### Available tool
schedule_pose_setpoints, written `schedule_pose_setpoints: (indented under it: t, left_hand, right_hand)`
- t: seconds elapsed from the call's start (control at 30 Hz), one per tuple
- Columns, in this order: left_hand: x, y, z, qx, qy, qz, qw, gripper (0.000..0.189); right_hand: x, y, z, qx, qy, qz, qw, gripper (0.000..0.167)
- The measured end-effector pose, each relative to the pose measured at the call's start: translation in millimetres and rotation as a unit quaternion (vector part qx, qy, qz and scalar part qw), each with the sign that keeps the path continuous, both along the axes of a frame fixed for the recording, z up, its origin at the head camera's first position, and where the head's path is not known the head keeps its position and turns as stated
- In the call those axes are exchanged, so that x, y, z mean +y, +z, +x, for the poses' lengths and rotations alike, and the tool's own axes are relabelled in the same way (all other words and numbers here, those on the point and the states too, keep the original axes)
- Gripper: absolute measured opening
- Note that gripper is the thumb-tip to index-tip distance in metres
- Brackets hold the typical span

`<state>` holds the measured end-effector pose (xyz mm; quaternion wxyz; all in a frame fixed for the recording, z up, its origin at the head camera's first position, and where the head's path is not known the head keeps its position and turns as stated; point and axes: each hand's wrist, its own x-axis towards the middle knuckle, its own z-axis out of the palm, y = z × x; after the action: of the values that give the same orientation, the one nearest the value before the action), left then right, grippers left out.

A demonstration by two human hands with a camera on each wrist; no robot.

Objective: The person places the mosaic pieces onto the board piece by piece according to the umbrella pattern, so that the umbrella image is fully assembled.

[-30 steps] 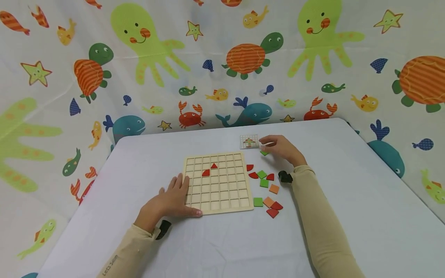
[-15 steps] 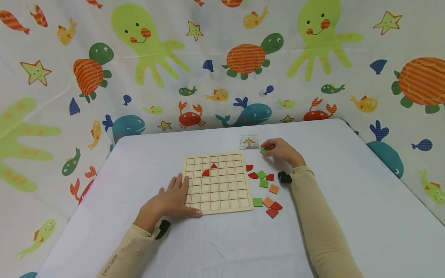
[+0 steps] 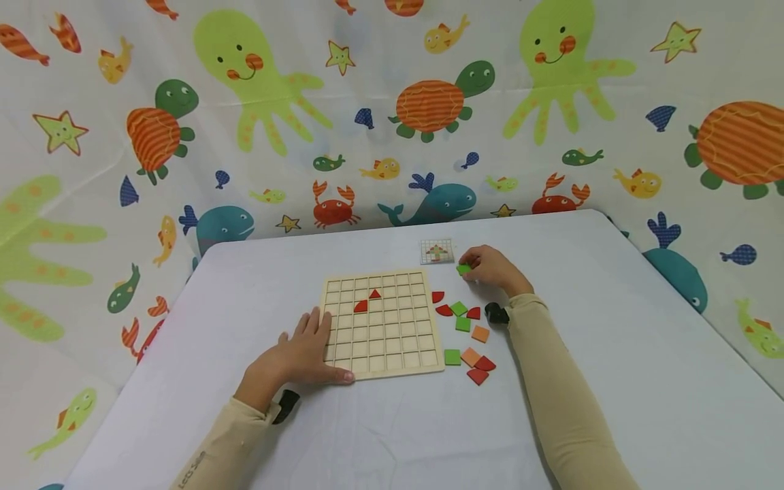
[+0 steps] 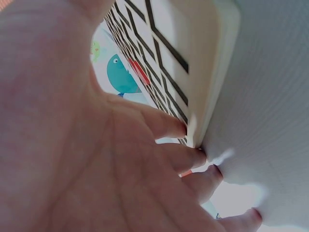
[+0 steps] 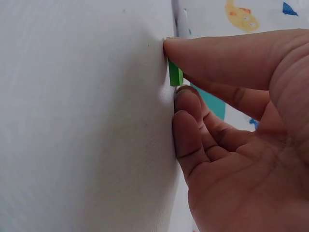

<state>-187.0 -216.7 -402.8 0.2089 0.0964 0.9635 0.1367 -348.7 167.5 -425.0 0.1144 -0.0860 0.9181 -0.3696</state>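
A light wooden grid board (image 3: 392, 347) lies on the table, with a red triangle tile (image 3: 376, 294) and a red quarter-circle tile (image 3: 361, 306) set in its cells. At its left edge rests my left hand (image 3: 300, 354), fingers spread and straight, thumb at the front-left corner. Beyond the board's right side, my right hand (image 3: 493, 267) pinches a green tile (image 3: 463, 269) between thumb and finger. In the right wrist view the green tile (image 5: 175, 73) shows edge-on, close to the tabletop, and most of it is hidden by the thumb.
Loose tiles lie right of the board: green squares (image 3: 452, 357), orange squares (image 3: 480, 333) and red quarter circles (image 3: 478, 376). A small card (image 3: 437, 251) printed with a tile pattern lies behind them. A curtain with sea animals (image 3: 429, 105) hangs behind the white table (image 3: 245, 292).
My right hand has come down slightly at the green tile beside the card, and its thumb and finger have closed on it. The left hand has stayed on the board.
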Motion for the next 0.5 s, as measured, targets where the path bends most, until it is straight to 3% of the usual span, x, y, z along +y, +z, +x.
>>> schedule_pose_setpoints:
  t: [0.3,0.5]
  left_hand:
    - [-0.8,-2.1,1.1,0.000,-0.001,0.002,1.0000,0.137]
    - [-0.6,-1.2,0.6,0.000,-0.002,-0.001,1.0000,0.137]
  right_hand:
    - [-0.9,-0.6,2.3,0.007,-0.011,-0.005,0.9999,0.029]
    - [4.5,1.0,2.4,0.016,-0.005,-0.039,0.9991,0.021]
